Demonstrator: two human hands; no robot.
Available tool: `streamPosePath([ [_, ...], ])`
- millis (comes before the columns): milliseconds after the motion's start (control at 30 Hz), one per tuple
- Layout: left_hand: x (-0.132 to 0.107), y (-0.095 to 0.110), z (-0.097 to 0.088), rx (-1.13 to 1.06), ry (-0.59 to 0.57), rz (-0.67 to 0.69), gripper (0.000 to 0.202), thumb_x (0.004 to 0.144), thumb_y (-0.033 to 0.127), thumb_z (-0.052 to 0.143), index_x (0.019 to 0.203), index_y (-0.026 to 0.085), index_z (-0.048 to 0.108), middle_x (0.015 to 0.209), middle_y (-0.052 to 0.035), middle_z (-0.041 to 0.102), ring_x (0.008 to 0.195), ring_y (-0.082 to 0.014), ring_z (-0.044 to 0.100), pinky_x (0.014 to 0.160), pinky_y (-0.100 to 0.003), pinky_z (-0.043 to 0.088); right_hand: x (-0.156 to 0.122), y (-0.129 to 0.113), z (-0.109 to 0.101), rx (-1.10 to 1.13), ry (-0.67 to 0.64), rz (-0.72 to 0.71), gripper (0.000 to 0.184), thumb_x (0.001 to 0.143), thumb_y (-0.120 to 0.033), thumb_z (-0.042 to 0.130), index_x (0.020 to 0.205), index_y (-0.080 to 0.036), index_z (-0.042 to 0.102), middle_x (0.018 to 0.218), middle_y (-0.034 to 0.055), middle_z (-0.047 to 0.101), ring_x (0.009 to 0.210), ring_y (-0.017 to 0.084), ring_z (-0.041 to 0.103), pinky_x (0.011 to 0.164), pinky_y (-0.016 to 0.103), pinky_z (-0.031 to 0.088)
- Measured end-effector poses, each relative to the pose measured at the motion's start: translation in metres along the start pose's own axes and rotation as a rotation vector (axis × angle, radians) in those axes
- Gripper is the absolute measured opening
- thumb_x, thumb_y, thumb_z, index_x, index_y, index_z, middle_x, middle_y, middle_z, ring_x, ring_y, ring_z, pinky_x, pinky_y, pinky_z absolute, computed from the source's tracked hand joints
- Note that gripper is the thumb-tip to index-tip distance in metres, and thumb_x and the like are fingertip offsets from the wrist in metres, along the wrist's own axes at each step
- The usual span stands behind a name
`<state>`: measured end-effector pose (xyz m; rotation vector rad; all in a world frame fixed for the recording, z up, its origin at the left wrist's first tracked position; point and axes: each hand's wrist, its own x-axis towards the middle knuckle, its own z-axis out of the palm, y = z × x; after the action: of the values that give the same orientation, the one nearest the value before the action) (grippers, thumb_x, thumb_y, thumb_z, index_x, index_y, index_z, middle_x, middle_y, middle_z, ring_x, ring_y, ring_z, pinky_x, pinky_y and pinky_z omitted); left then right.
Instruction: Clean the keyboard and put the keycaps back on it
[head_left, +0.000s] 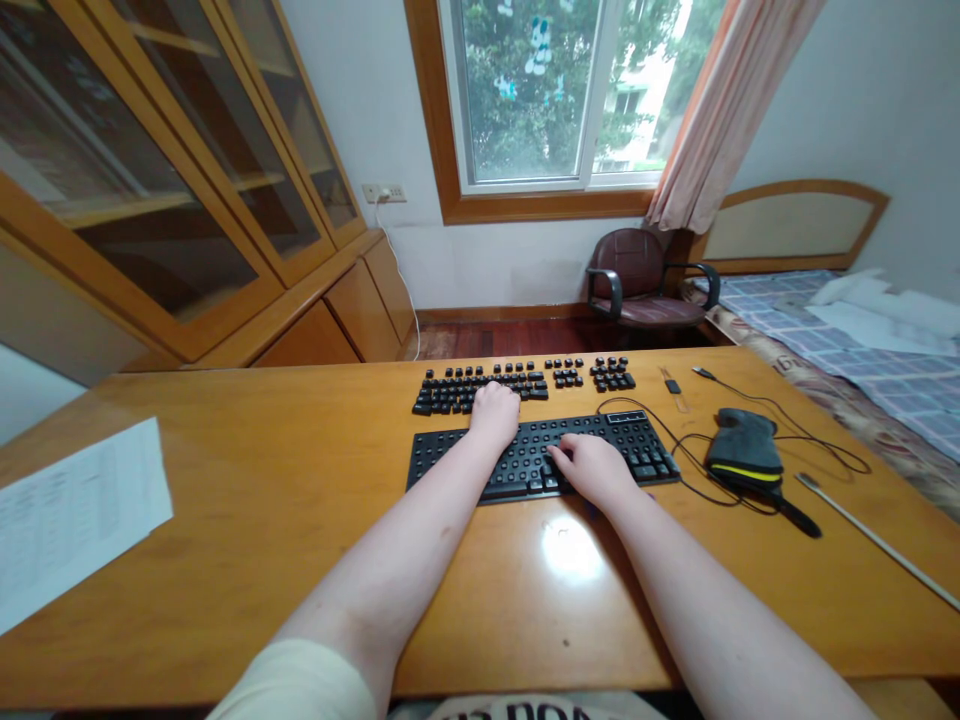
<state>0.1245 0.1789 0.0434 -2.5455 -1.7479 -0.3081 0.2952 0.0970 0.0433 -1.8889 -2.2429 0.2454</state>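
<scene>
A black keyboard (525, 462) lies on the wooden desk in front of me, most of its key positions bare of caps, with caps on the number pad and part of the bottom row. Beyond it, loose black keycaps (442, 393) are laid out in rows like a keyboard. My left hand (496, 412) reaches over the keyboard to the near rows of these caps, fingers curled down; its fingertips are hidden. My right hand (596, 468) rests over the keyboard's right-middle part, thumb and curled fingers close together; whatever lies under them is hidden.
Right of the keyboard lie a dark grey cloth item with a yellow edge (745, 447), a black-handled tool (799, 516), a thin white stick (877, 540), a cable (780, 405) and a small dark piece (673, 386). Papers (82, 520) lie left. A chair (634, 275) stands beyond the desk.
</scene>
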Motion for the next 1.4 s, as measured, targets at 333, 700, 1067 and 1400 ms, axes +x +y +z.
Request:
streamPosePath([
  [333, 0.001, 0.002, -0.004, -0.101, 0.008, 0.020, 0.016, 0.079, 0.017, 0.055, 0.086, 0.019, 0.069, 0.087, -0.0097, 0.068, 0.095, -0.0254, 0.056, 0.086, -0.040, 0.039, 0.000, 0.000, 0.001, 0.011, -0.004, 0.006, 0.038, 0.088, -0.046, 0.039, 0.070, -0.022, 0.061, 0.070, 0.0042, 0.067, 0.065, 0.017, 0.059, 0.054, 0.026, 0.028],
  [700, -0.062, 0.019, -0.034, -0.720, 0.110, -0.029, 0.017, 0.079, 0.017, 0.057, 0.094, 0.021, 0.063, 0.095, -0.0020, 0.063, 0.079, -0.0135, 0.061, 0.079, -0.027, 0.049, -0.001, 0.000, -0.006, 0.154, 0.036, 0.019, 0.027, 0.087, -0.036, 0.040, 0.077, -0.020, 0.060, 0.075, 0.0046, 0.066, 0.070, 0.017, 0.058, 0.061, 0.026, 0.034],
  [1067, -0.116, 0.019, -0.016, -1.110, 0.099, -0.189, 0.024, 0.070, 0.015, 0.065, 0.094, 0.019, 0.065, 0.092, -0.0046, 0.064, 0.076, -0.0133, 0.061, 0.075, -0.029, 0.053, -0.004, -0.003, -0.006, 0.570, 0.358, -0.189, 0.026, 0.078, -0.013, 0.043, 0.093, -0.018, 0.063, 0.095, 0.0085, 0.061, 0.095, 0.020, 0.056, 0.089, 0.035, 0.043],
  [1400, -0.112, 0.012, -0.005, -1.314, 0.174, -0.221, 0.021, 0.066, 0.018, 0.070, 0.086, 0.015, 0.066, 0.090, -0.0064, 0.064, 0.078, -0.0155, 0.064, 0.076, -0.032, 0.055, -0.012, -0.017, 0.006, 1.054, 0.277, -0.197, 0.009, 0.072, -0.030, 0.069, 0.076, -0.022, 0.069, 0.094, 0.0060, 0.062, 0.092, 0.019, 0.059, 0.084, 0.035, 0.047],
])
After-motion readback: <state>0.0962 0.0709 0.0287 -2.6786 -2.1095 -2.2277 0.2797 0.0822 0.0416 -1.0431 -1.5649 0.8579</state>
